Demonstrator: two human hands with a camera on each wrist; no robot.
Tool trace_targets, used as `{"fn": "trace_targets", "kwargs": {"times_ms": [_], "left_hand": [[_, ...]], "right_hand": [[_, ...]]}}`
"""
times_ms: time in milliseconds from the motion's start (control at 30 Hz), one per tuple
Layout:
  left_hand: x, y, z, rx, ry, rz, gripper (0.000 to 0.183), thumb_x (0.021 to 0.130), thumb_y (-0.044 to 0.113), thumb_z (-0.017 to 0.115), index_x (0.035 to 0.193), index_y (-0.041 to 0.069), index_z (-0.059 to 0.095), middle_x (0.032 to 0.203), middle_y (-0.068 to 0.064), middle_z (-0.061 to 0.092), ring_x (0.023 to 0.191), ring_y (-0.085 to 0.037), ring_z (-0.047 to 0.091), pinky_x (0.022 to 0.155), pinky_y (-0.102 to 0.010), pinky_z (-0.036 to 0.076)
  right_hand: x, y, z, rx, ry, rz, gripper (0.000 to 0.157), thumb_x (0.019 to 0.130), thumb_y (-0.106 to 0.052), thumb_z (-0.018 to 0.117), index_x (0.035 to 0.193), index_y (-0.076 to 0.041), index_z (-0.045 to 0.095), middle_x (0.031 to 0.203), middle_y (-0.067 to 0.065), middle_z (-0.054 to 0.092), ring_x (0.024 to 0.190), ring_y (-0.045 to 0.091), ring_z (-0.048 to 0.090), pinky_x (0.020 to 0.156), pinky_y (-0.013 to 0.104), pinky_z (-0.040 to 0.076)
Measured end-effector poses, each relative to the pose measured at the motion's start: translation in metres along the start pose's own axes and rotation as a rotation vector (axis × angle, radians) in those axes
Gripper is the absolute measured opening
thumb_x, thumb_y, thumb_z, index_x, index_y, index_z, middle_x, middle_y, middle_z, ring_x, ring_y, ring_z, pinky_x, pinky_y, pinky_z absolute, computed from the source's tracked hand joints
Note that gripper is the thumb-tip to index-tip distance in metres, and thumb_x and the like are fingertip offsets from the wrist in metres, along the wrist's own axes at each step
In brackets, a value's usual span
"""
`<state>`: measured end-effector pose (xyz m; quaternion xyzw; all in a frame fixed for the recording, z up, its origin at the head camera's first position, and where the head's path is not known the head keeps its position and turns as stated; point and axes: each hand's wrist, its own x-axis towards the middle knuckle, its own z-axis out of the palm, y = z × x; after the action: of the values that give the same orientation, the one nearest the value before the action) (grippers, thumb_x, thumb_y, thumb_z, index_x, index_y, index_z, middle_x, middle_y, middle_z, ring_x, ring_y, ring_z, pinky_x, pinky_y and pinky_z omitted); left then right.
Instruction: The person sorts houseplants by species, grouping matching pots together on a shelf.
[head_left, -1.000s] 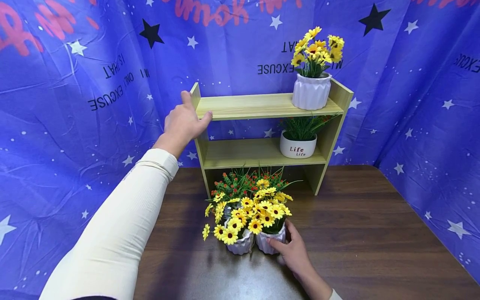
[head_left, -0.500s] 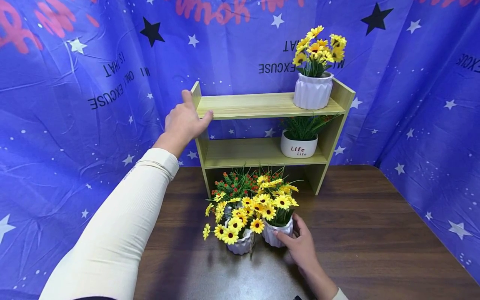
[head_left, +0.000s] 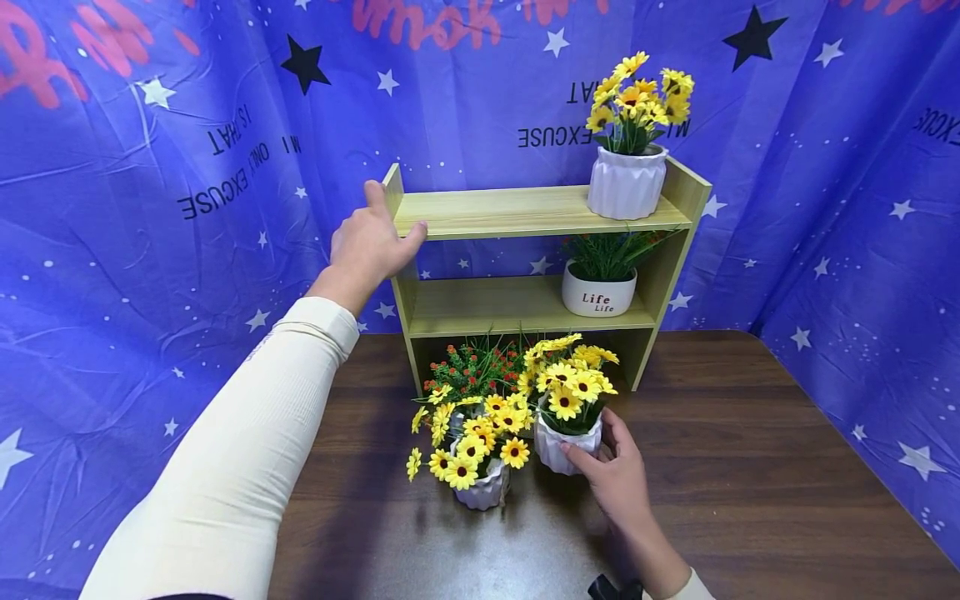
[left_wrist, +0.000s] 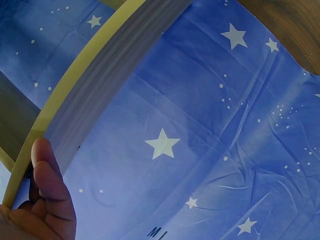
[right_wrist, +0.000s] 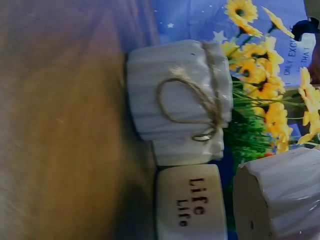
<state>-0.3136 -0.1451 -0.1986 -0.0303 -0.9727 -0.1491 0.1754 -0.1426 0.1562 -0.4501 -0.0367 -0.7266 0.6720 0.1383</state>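
My right hand (head_left: pixel 618 475) holds a white fluted flowerpot (head_left: pixel 567 442) of yellow daisy-like flowers (head_left: pixel 566 387). The pot's underside shows in the right wrist view, where the pot (right_wrist: pixel 285 195) is off the table; the hand itself is not visible there. My left hand (head_left: pixel 367 242) grips the upper left side of a light wooden shelf (head_left: pixel 495 312). In the left wrist view its curled fingers (left_wrist: pixel 47 175) lie against the side panel (left_wrist: pixel 75 85). Just left of the held pot stands another white pot (head_left: pixel 480 487) with yellow flowers and a twine bow.
On the top shelf at right stands a white pot (head_left: pixel 626 183) of yellow flowers. Below it is a white "Life" pot (head_left: pixel 597 293) with greenery. Behind the front flowers are red-flowered plants (head_left: pixel 468 367); another "Life" pot (right_wrist: pixel 190 200) sits low there. A starred blue curtain (head_left: pixel 225 108) surrounds the table (head_left: pixel 750 467).
My right hand has lifted the pot of yellow flowers and carried it right and back towards the shelf, away from the neighbouring pot. The left hand stays on the shelf side.
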Motion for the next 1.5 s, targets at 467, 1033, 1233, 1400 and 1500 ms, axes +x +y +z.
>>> {"fn": "trace_targets", "kwargs": {"times_ms": [467,1033,1233,1400,1500], "left_hand": [[0.001,-0.001,-0.001,0.001,-0.005,-0.006,0.079,0.092,0.061,0.046,0.141,0.006,0.017,0.092,-0.025,0.060,0.084,-0.043,0.064,0.068,-0.052,0.048],[0.001,-0.001,0.002,-0.001,-0.003,-0.003,0.079,0.091,0.061,0.047,0.140,0.006,0.018,0.091,-0.024,0.060,0.084,-0.043,0.064,0.067,-0.053,0.048],[0.000,-0.002,0.001,-0.002,0.008,0.008,0.078,0.091,0.060,0.048,0.137,0.005,0.020,0.092,-0.026,0.061,0.085,-0.045,0.064,0.067,-0.053,0.048],[0.000,-0.002,0.001,-0.006,0.014,0.007,0.077,0.091,0.060,0.049,0.137,0.005,0.020,0.093,-0.026,0.061,0.085,-0.045,0.064,0.067,-0.053,0.048],[0.000,-0.002,0.002,-0.010,0.022,0.008,0.078,0.090,0.060,0.050,0.138,0.006,0.021,0.092,-0.026,0.061,0.085,-0.045,0.064,0.067,-0.054,0.048]], "right_hand": [[0.018,-0.040,-0.003,0.008,0.049,-0.121,0.072,0.079,0.005,0.079,0.142,-0.002,0.044,0.132,0.013,0.055,0.116,0.018,0.053,0.088,0.015,0.046],[0.067,-0.120,-0.005,0.187,0.082,-0.349,0.063,0.081,0.007,0.075,0.137,-0.007,0.052,0.127,0.009,0.058,0.116,0.023,0.055,0.088,0.025,0.049],[0.083,-0.148,-0.002,0.204,0.108,-0.384,0.067,0.079,0.005,0.077,0.140,-0.010,0.052,0.131,0.009,0.057,0.119,0.025,0.053,0.093,0.034,0.048],[0.095,-0.169,0.000,0.214,0.090,-0.410,0.068,0.081,0.001,0.077,0.142,-0.011,0.048,0.134,0.010,0.055,0.121,0.027,0.052,0.097,0.041,0.046],[0.104,-0.181,0.002,0.223,0.080,-0.414,0.069,0.083,-0.001,0.076,0.144,-0.010,0.045,0.136,0.011,0.053,0.123,0.028,0.051,0.099,0.042,0.044]]}}
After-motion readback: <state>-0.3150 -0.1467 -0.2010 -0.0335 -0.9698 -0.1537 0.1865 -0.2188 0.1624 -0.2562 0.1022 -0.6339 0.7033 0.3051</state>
